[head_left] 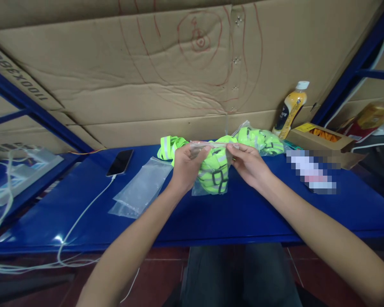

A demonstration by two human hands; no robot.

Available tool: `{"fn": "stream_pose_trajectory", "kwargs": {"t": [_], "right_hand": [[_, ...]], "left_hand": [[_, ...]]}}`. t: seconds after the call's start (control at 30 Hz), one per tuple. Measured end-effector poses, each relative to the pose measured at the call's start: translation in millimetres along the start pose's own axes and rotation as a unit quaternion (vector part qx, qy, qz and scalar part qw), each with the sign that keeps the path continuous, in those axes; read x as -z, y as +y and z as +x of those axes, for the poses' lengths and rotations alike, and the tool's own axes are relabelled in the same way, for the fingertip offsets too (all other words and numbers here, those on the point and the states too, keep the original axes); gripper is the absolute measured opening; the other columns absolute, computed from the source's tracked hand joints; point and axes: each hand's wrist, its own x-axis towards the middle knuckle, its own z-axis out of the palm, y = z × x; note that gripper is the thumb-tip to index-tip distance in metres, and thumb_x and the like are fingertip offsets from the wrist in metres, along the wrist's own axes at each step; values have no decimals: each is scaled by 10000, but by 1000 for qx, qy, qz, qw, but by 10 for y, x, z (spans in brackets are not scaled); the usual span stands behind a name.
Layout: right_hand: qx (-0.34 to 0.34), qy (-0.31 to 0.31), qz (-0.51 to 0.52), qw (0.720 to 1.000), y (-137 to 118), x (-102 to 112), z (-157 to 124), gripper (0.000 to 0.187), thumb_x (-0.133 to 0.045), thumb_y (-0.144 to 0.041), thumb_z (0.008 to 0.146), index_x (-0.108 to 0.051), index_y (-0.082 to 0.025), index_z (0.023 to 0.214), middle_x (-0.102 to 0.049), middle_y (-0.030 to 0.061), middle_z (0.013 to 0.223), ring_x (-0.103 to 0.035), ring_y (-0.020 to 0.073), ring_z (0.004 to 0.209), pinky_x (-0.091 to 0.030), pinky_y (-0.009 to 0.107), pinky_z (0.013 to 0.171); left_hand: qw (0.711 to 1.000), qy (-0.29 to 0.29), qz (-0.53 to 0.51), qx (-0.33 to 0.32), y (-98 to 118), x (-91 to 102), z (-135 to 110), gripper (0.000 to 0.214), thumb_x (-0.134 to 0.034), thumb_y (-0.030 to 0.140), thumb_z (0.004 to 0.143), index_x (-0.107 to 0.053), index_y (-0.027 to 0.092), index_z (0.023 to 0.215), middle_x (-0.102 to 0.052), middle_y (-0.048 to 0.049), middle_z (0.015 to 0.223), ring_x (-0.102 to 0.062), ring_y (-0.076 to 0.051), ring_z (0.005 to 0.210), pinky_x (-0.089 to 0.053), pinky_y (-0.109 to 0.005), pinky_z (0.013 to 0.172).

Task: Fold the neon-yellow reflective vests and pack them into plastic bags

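Between my hands hangs a clear zip bag (196, 187) with a bundled neon-yellow reflective strap (211, 172) and its black buckle inside. My left hand (187, 166) pinches the bag's top edge at the left. At the right end of the same edge, the thumb and fingers of my right hand (248, 162) are pressed together on it. Behind the left hand lies a loose neon-yellow reflective strap (168, 148). Another clear bag with a neon strap (259, 140) rests behind the right hand. Flat clear bags (142, 187) lie to the left on the blue table.
A phone (120, 163) with a white charging cable lies on the blue table (237, 221). A power strip (28, 172) with cables stands far left. Toward the right are a yellow drink bottle (289, 111), an open cardboard box (320, 137) and a blurred-out object (313, 172). Cardboard (99, 76) closes the back.
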Motion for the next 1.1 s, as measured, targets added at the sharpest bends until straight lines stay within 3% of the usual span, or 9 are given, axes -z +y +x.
{"fn": "stream_pose_trajectory", "kwargs": {"t": [0.17, 0.3, 0.43, 0.57, 0.77, 0.93, 1.1], "right_hand": [[3, 11, 53, 999, -56, 56, 35, 344, -1057, -389, 592, -823, -219, 778, -793, 15, 888, -712, 132, 849, -597, 268, 860], [-7, 28, 57, 998, -44, 108, 55, 411, -1089, -402, 514, -842, -225, 791, -822, 23, 898, -757, 151, 887, -626, 282, 903], [17, 63, 49, 997, -7, 102, 77, 449, -1098, -446, 464, -826, -214, 735, -816, 33, 838, -758, 140, 838, -608, 241, 840], [37, 79, 52, 995, -17, 67, 73, 474, -1103, -469, 424, -816, -221, 707, -797, 18, 779, -732, 124, 777, -587, 223, 775], [-11, 54, 22, 998, -35, 101, 41, 466, -1080, -514, 493, -831, -211, 745, -809, 39, 866, -727, 143, 827, -596, 268, 818], [14, 71, 36, 997, 3, 102, 48, 444, -1081, -471, 479, -817, -203, 714, -799, 40, 875, -717, 140, 842, -592, 279, 848], [18, 102, 45, 994, 21, 68, 53, 419, -1069, -441, 466, -796, -205, 679, -789, 40, 871, -707, 143, 835, -575, 273, 791]], "left_hand": [[999, -8, 6, -31, -49, 28, 31, 388, -703, 548, 1002, -818, 202, 869, -779, -44, 853, -695, -185, 757, -572, -300, 713], [999, 16, -27, -18, -22, 108, 99, 333, -858, 514, 880, -826, 193, 800, -746, -22, 760, -660, -156, 697, -557, -265, 687], [998, -13, -40, 36, 18, 193, 150, 351, -939, 507, 781, -846, 168, 771, -739, -32, 726, -646, -146, 676, -535, -248, 664], [999, -2, -42, 14, -5, 194, 140, 330, -954, 496, 764, -875, 179, 809, -788, -54, 776, -687, -163, 716, -546, -259, 701], [998, 44, -33, -18, -69, 138, 116, 376, -963, 536, 746, -889, 189, 870, -818, -76, 821, -734, -193, 752, -595, -299, 752], [998, 23, -53, 37, -51, 149, 121, 344, -972, 482, 745, -892, 186, 902, -801, -55, 802, -676, -136, 685, -550, -240, 677], [997, 29, -50, 55, -34, 165, 124, 332, -985, 468, 703, -883, 184, 842, -787, -59, 775, -692, -162, 710, -556, -260, 686]]}}
